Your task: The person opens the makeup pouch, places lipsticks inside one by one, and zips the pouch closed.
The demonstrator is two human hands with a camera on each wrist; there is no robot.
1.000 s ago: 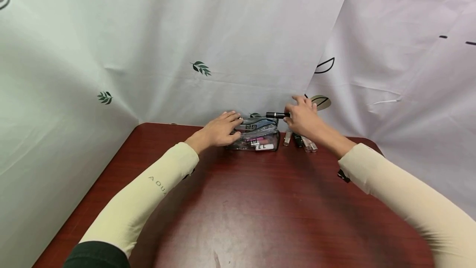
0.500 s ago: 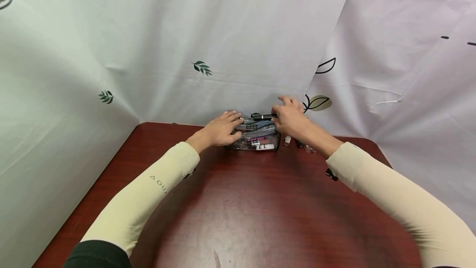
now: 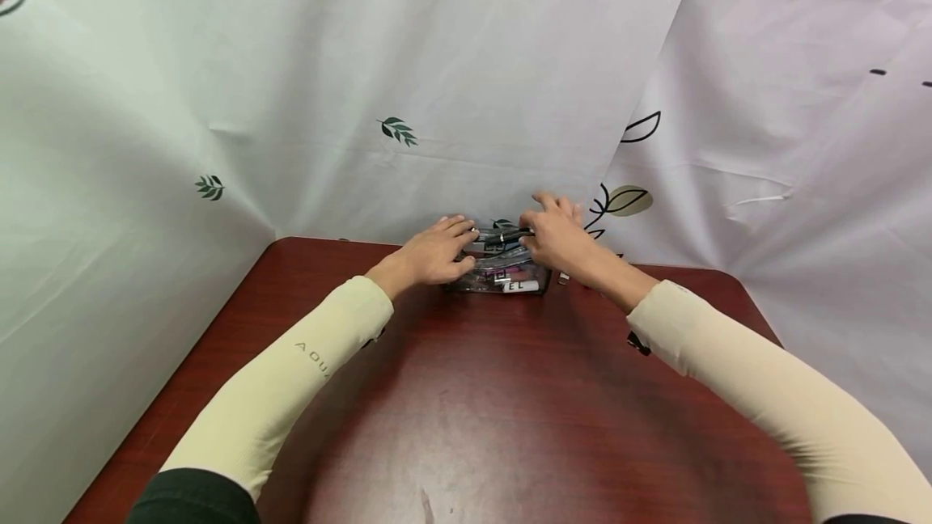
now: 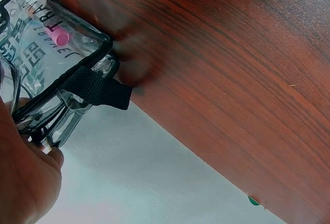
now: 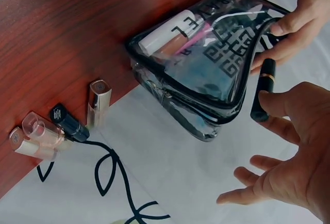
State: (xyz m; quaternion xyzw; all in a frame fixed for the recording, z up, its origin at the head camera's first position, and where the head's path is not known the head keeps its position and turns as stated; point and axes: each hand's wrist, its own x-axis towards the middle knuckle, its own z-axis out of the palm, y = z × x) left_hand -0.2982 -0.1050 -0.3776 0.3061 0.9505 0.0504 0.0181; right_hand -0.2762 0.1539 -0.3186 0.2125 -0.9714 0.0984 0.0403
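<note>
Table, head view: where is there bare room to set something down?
The widest free patch of table lies between the left sleeve and right sleeve, nearer the camera than the clear pouch. A smaller one lies between the left sleeve and the table's left edge. The far edge is crowded: left hand and right hand at the pouch, cosmetic tubes beside it.

I hold my cream-sleeved left arm and cream-sleeved right arm stretched toward the far side; my bare left hand grips, while my bare right hand pinches, its last three fingers splayed.
</note>
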